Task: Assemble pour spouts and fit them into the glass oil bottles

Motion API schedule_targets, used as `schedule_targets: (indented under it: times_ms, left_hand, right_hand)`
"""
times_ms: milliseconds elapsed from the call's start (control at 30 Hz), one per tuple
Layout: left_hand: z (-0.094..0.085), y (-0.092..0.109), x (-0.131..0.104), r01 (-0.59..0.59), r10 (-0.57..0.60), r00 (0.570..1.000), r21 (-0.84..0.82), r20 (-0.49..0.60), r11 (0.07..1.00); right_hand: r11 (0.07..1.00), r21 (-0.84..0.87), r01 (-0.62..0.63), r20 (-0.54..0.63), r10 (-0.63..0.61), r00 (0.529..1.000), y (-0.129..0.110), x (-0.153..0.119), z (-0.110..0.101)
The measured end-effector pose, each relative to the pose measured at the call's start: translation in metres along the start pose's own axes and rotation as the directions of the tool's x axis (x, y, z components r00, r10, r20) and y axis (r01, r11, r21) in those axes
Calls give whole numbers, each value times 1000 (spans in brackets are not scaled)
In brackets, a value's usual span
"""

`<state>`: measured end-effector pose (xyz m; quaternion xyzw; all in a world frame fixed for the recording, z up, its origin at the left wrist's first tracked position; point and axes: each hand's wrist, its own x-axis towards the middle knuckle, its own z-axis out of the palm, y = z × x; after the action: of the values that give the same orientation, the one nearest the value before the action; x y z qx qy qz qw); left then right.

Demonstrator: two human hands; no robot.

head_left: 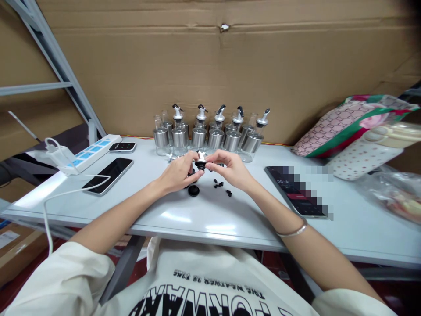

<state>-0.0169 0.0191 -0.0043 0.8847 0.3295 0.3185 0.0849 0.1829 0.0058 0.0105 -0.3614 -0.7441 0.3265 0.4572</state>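
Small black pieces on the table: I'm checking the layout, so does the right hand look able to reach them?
Probably yes: the right hand is close by, with bare tabletop around the small black pieces. It would likely have to release the spout first.

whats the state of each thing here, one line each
left hand: closed on spout
right hand: pinching spout
spout: held between both hands
bottles: standing, five topped with spouts
black disc: lying loose
black bits: scattered
left phone: screen dark
right phone: screen lit, partly pixelated
flask: lid on
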Motion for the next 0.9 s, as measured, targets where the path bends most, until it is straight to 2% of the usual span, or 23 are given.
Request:
schedule_targets:
  times_ms: [233, 533, 767, 900]
  left_hand:
    - [0, -5, 1, 0, 1, 1000, -76, 17, 997]
    - [-2, 0, 2, 68, -67, 997, -42, 28, 997]
    - [0, 0, 3, -76, 84, 996, 173, -37, 982]
    - [-2, 2, 3, -110, 121, 992, 215, -37, 970]
  right_hand:
    - [1000, 1, 18, -31, -18, 999, -1, -1, 2]
    - [993, -107, 49, 7, -48, 999, 3, -2, 2]
    - [983, -177, 54, 97, -38, 995, -1, -2, 1]
    - [982, -180, 62, 123, -40, 992, -4, -3, 1]
